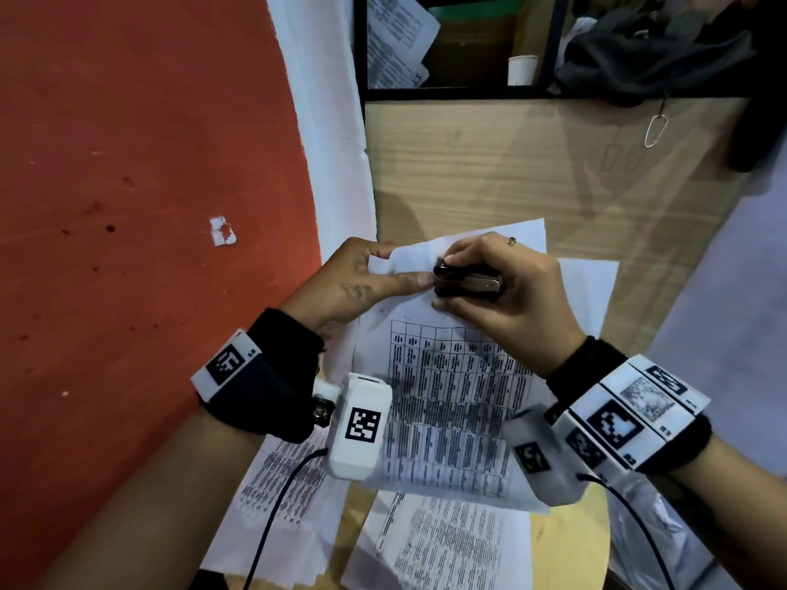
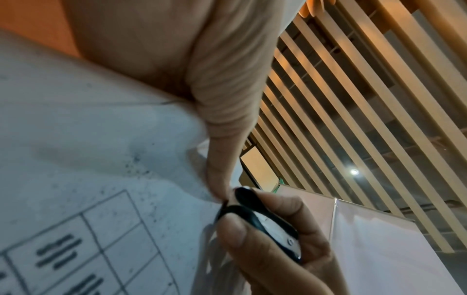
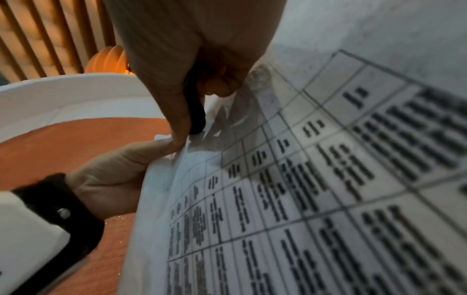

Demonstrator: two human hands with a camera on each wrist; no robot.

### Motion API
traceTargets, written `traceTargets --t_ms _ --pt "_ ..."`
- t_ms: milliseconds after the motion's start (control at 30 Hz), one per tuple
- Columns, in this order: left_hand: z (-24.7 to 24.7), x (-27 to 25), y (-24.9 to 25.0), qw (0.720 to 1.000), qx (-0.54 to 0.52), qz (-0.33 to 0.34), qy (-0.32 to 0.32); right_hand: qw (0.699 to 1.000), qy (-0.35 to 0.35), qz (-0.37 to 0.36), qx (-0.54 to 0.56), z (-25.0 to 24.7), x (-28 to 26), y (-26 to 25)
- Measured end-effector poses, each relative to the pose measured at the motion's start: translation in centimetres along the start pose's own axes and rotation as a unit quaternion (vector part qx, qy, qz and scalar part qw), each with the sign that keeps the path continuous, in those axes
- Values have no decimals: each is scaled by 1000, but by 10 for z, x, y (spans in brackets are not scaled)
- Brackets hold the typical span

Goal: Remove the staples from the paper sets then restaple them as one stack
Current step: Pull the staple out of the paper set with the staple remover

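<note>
A paper set (image 1: 451, 402) printed with a table is held up above the wooden table. My left hand (image 1: 353, 283) pinches its top left corner between thumb and fingers, the thumb lying flat along the top edge. My right hand (image 1: 502, 291) grips a black and silver staple remover (image 1: 466, 283), whose claws bite the paper corner just beside the left thumb tip. In the left wrist view the staple remover (image 2: 265, 221) meets the paper set (image 2: 101, 159) under my thumb. In the right wrist view the staple remover (image 3: 194, 111) shows as a dark edge against the paper set (image 3: 303, 179). The staple itself is hidden.
More printed paper sets (image 1: 443, 542) lie on the round wooden table (image 1: 566, 542) beneath; another (image 1: 277, 483) lies to the left. A wooden cabinet (image 1: 511, 172) stands behind, with a paper cup (image 1: 521, 70) and dark cloth on its shelf. Orange floor (image 1: 127, 206) spreads to the left.
</note>
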State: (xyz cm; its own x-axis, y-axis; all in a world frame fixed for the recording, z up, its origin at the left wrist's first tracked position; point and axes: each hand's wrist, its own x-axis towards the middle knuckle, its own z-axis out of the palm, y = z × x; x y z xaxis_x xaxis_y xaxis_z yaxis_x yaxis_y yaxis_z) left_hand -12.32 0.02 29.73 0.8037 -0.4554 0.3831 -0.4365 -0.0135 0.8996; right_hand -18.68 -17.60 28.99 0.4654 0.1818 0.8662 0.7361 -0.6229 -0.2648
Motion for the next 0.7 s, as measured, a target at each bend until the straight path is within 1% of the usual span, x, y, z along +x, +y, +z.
traceTargets --t_ms 67,167,233,333,400,467,600,633,700 --pt "3 1 -2 1000 6 -1 27 1000 8 17 18 1 -1 1" --pt "9 -1 2 992 70 65 87 998 17 46 44 1 -1 0" --pt "8 -2 -1 983 104 88 118 997 26 55 54 0 0 -1" --pt "5 -3 -7 977 131 83 144 996 51 70 25 1 -3 3" --pt "2 -1 -11 976 124 80 158 994 50 94 -8 4 -12 9" --pt "-2 3 -13 975 121 75 169 991 39 130 -18 9 -27 15" --pt "-11 10 -18 981 101 39 161 973 -16 230 11 11 -49 27" --pt "-13 11 -19 982 93 33 160 967 -14 253 24 10 -52 33" --pt "-17 11 -21 983 84 22 159 955 16 289 57 6 -55 43"
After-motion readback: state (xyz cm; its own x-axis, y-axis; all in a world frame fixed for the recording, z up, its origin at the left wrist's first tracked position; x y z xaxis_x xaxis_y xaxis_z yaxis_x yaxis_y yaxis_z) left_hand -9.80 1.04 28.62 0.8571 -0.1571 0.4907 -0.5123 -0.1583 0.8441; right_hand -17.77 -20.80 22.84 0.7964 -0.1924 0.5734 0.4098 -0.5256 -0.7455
